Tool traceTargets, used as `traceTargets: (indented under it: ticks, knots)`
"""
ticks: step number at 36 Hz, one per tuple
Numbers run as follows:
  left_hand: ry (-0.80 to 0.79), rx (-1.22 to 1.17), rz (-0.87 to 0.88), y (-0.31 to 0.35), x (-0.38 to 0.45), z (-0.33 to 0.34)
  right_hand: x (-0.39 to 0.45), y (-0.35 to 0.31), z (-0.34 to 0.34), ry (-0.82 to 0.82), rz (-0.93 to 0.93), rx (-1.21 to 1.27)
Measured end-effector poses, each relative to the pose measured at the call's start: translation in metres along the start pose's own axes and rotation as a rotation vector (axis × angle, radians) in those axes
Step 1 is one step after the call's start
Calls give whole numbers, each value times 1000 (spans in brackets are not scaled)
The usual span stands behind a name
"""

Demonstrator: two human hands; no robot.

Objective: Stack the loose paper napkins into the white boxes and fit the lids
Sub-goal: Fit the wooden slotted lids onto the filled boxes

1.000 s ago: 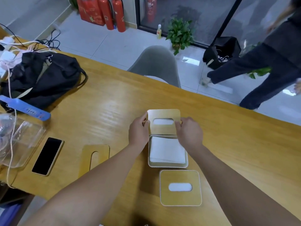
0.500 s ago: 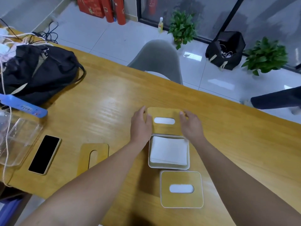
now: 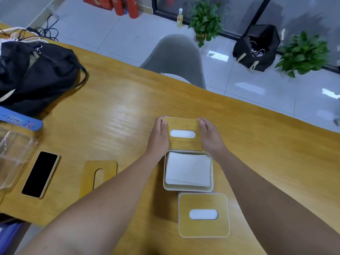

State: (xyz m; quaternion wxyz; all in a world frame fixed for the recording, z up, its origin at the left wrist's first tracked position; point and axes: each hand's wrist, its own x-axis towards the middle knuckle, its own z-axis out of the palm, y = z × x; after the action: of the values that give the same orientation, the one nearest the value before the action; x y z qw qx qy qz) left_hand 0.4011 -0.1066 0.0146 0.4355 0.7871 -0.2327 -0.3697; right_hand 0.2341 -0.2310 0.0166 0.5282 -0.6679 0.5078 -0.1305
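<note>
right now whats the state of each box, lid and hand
far box: lid on, held at both sides
middle box: open, napkins inside
near box: lid on
loose lid: flat on table, left of the boxes
left hand: grips far box
right hand: grips far box

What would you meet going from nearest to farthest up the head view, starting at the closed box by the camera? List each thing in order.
Closed box with a slotted lid → open box of napkins → far lidded box gripped between both hands → grey chair → potted plant.
</note>
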Motion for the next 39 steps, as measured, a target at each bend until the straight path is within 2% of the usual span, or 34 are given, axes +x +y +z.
traceTargets:
  ticks: [4, 10, 15, 19, 22, 26, 29, 34, 39]
  knots:
    - [-5, -33, 9, 0, 5, 5, 4, 8, 0, -5, -67, -40]
    - [52, 140, 76, 4, 13, 10, 15, 10, 5, 85, -162, -145]
    - [114, 280, 132, 8, 19, 15, 27, 7, 10, 164, -128, -277]
    - [128, 317, 174, 12, 20, 16, 28, 5, 11, 168, -93, -276]
    - [57, 222, 139, 13, 20, 12, 27, 3, 8, 124, -98, -202]
    - [-82, 45, -23, 17, 23, 2, 21, -1, -3, 9, 0, -1]
    - [-134, 13, -77, 16, 21, -10, 12, -11, -16, 42, 44, -80]
    - [-61, -20, -69, 5, 1, -51, -26, -34, -31, 211, -139, -322]
    - [-34, -95, -104, -20, -38, -101, -81, -68, 2, 200, -335, -341]
